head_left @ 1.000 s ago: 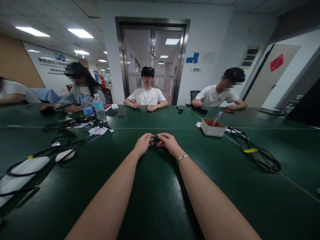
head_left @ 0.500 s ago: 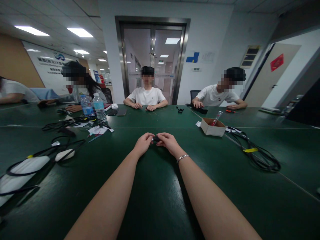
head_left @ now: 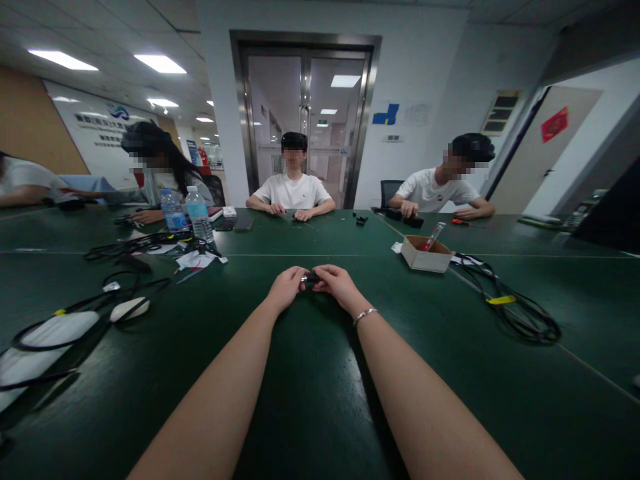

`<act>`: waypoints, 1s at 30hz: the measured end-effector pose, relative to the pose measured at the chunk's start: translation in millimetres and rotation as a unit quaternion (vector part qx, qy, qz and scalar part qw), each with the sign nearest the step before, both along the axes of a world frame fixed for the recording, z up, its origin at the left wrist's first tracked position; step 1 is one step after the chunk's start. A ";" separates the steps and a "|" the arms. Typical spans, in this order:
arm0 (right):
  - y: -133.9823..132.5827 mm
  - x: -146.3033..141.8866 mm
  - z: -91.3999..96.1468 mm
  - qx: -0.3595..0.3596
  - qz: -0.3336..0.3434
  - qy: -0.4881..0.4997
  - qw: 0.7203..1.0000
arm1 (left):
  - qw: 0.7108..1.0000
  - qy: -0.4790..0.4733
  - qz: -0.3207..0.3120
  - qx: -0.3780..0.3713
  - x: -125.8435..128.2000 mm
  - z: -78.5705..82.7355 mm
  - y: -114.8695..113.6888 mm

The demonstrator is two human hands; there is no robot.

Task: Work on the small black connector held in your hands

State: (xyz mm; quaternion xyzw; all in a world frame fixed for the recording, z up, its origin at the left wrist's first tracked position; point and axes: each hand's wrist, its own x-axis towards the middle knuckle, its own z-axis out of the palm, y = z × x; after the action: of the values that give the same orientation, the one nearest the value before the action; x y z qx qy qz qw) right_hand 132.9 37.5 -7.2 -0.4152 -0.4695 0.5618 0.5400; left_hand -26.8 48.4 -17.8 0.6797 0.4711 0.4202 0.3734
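A small black piece with a shiny metal end [head_left: 311, 277] is held between my two hands, just above or on the green table [head_left: 310, 373]. My left hand [head_left: 286, 288] pinches its metal end from the left. From the other side, the thumb and fingers of my right hand [head_left: 341, 288] close on the black part. My fingertips cover much of the piece, so its exact kind cannot be made out. A silver bracelet [head_left: 365, 316] circles my right wrist.
To the right stand an open cardboard box [head_left: 425, 257] and a coiled black cable [head_left: 525, 313]. Tangled cables [head_left: 135, 293], a white mouse [head_left: 130, 309] and two water bottles [head_left: 200, 217] are on the left. Several people sit across the table.
Slightly more of the metal end shows between my hands, which otherwise stay in place. The co-worker at right has changed grip on a black object; the person at left has shifted an arm.
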 end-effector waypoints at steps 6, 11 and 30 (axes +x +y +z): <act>-0.9 0.1 1.1 -0.004 0.005 0.000 1.000 | 1.000 -0.018 -0.002 0.001 0.4 2.2 -2.2; -0.4 0.6 0.1 0.003 0.007 -0.001 1.000 | 1.000 0.004 0.007 0.020 -0.2 1.3 -1.8; -0.2 0.6 -0.1 0.002 0.004 0.010 1.000 | 0.999 -0.014 0.025 0.025 -1.2 -1.4 2.2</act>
State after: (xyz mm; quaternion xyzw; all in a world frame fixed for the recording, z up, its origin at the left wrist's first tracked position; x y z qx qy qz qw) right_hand 133.5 37.3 -7.2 -0.4068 -0.4665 0.5671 0.5434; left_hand -27.9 50.6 -19.2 0.6709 0.4717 0.4511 0.3520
